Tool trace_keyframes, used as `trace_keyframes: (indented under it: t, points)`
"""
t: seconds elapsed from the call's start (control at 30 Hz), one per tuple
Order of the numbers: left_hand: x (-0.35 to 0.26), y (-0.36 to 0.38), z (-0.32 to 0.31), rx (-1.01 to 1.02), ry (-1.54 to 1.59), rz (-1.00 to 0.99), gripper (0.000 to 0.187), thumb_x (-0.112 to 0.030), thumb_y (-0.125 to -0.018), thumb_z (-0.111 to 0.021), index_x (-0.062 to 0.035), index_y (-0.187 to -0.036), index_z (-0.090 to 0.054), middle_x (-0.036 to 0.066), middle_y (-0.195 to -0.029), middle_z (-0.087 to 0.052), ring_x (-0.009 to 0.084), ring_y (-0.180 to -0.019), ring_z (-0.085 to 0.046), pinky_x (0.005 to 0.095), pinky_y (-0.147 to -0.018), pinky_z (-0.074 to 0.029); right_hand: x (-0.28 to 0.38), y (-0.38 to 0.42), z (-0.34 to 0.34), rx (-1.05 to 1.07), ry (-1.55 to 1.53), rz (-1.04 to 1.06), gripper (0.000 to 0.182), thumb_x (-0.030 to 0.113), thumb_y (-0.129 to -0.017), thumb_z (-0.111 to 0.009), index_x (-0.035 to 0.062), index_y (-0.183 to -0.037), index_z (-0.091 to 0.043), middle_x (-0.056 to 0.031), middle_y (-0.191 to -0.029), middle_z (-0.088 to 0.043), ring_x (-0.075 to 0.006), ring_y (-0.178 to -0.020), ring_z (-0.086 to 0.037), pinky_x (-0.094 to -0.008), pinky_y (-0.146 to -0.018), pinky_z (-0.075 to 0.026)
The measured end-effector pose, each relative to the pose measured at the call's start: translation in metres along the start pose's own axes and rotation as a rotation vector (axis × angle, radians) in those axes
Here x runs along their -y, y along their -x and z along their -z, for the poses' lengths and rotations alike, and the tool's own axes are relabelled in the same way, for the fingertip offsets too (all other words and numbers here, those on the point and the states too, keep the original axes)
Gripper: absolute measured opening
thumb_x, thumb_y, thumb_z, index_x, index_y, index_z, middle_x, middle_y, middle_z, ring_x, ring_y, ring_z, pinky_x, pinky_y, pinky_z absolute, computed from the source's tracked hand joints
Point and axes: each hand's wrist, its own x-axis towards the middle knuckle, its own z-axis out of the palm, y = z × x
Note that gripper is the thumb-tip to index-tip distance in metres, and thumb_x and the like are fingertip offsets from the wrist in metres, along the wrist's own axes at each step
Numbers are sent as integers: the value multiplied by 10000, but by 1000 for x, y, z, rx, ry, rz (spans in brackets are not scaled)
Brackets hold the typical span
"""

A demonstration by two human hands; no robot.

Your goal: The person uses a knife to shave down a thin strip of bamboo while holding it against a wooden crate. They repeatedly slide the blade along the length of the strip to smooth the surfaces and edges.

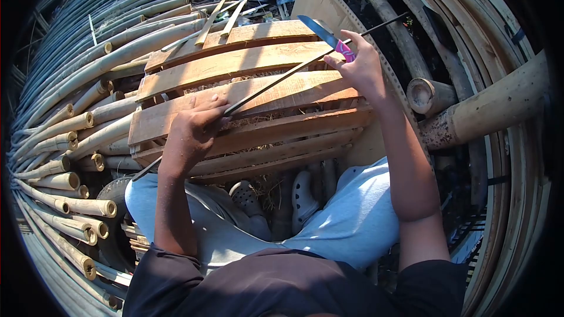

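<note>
A long thin dark strip (pixel 281 78) runs diagonally over the slatted wooden table (pixel 247 63), from beside my left knee up to the far right. My left hand (pixel 198 122) is closed around its lower part, knuckles up, close over the slats. In my right hand (pixel 363 69) is a knife (pixel 320 30) with a pink patterned handle, its bluish blade pointing up and to the left. The blade lies just above the strip, which passes by the handle and the fingers of that hand. My right palm is hidden.
Stacked bamboo poles (pixel 64 182) crowd the left side, with cut ends facing me. Two thin slats (pixel 235 16) lie at the table's far edge. A plywood sheet (pixel 326 1) and a thick bamboo pole (pixel 487 103) stand to the right. A tyre (pixel 111 196) sits at lower left.
</note>
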Motion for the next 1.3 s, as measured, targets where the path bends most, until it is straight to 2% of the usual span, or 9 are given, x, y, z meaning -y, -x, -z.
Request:
trace_keyframes:
  t: [0.1,0.43,0.53,0.6,0.77,0.9,1.03,1.17,1.3]
  points:
    - [7,4,7,11,-64,-98,277,-61,-913,-703,-49,-1189,-722,150,-1295,-690,352,-1277,-610,567,-1226,-316,-4,-1,0,185,220,283,364,166,-808,-841,121,-1160,-758,-168,-1040,-759,-336,-958,-739,-419,-858,-577]
    - [-4,-2,-18,-45,-216,-50,361,-114,-954,-674,-59,-1311,-662,150,-1381,-642,358,-1316,-581,497,-1199,-387,8,0,-9,310,178,394,213,181,-895,-753,58,-1068,-745,-192,-931,-744,-335,-893,-741,-418,-798,-564]
    - [-5,-2,-20,-44,-234,-51,341,-143,-986,-647,-74,-1319,-660,129,-1391,-638,346,-1320,-576,497,-1190,-402,18,6,2,209,102,320,227,226,-963,-704,29,-1074,-728,-193,-919,-744,-303,-889,-750,-407,-777,-561]
    - [-8,0,-22,-39,-227,-46,331,-151,-997,-637,-81,-1319,-662,117,-1395,-636,341,-1324,-571,498,-1187,-409,14,4,8,89,43,181,246,237,-985,-690,1,-1049,-721,-220,-843,-717,-364,-791,-721,-429,-724,-546]
    - [-9,-1,-25,-68,-245,-24,314,-163,-1001,-630,-83,-1302,-672,104,-1379,-648,323,-1328,-566,488,-1165,-443,6,12,13,177,67,-153,344,238,-1045,-590,-70,-950,-711,-225,-722,-670,-350,-669,-683,-424,-658,-521]
    - [-5,-1,-31,-81,-293,-68,310,-164,-1005,-626,-70,-1297,-671,117,-1360,-658,316,-1321,-573,473,-1151,-460,-3,10,5,153,155,-270,392,275,-1047,-570,-72,-940,-718,-278,-753,-683,-417,-759,-720,-468,-709,-542]
    - [-1,0,-34,-90,-319,-89,304,-209,-1022,-605,-62,-1278,-677,126,-1349,-666,305,-1304,-594,442,-1116,-493,15,38,-26,107,198,-100,420,293,-1046,-566,-71,-911,-726,-303,-782,-684,-477,-787,-695,-520,-758,-554]
    - [-5,-4,-31,-70,-304,-46,284,-178,-1023,-608,-54,-1267,-683,136,-1330,-672,323,-1303,-588,454,-1123,-489,21,16,-6,212,150,-268,454,321,-1046,-568,-70,-871,-718,-300,-781,-690,-464,-780,-702,-524,-757,-559]
    - [-4,-3,-32,-81,-316,-60,282,-182,-1026,-605,-46,-1260,-686,144,-1315,-677,327,-1302,-586,457,-1114,-494,20,39,-32,65,255,-101,463,318,-1054,-553,-75,-870,-715,-292,-779,-693,-457,-776,-706,-516,-762,-562]
